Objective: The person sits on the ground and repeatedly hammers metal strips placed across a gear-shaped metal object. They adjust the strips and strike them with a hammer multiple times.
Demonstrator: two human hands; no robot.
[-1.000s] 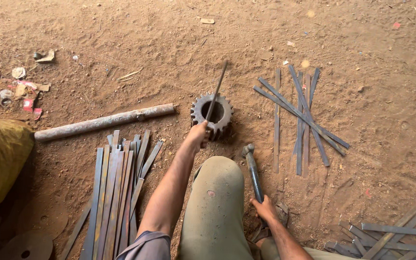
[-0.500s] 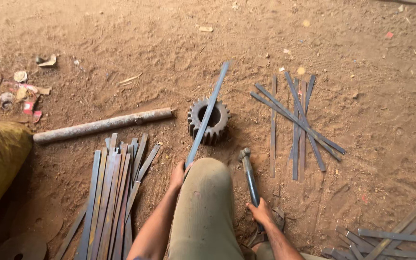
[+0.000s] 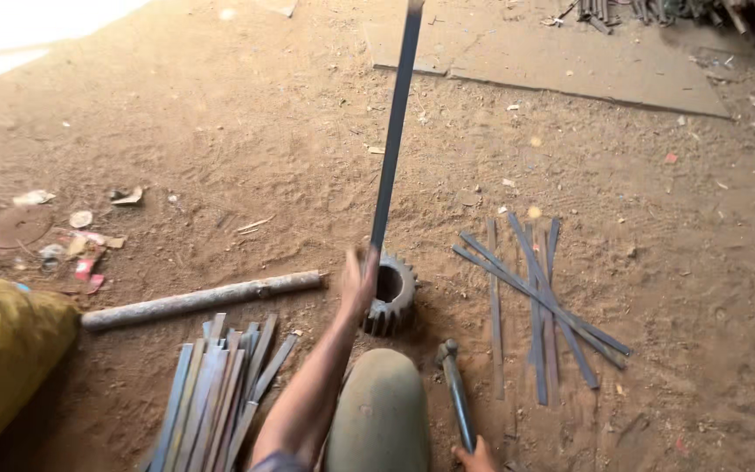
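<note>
My left hand (image 3: pixel 358 281) grips the near end of a long flat metal strip (image 3: pixel 395 122) and holds it up, pointing away from me over the dirt floor. Just right of that hand a toothed steel gear (image 3: pixel 391 295) lies on the ground. My right hand (image 3: pixel 475 456) shows only at the bottom edge, closed on the handle of a hammer (image 3: pixel 454 388) whose head rests on the ground near the gear. My knee (image 3: pixel 379 411) sits between the two hands.
A bundle of flat metal strips (image 3: pixel 217 390) lies at the lower left, a second crossed pile of strips (image 3: pixel 542 302) at the right. A grey pipe (image 3: pixel 203 300) lies left of the gear. A yellow sack (image 3: pixel 2 358) and scattered litter (image 3: pixel 45 236) are at the far left.
My left hand has lifted the metal strip from the gear and raised it, pointing away. The camera has tilted upward. The right hand stays on the hammer.
</note>
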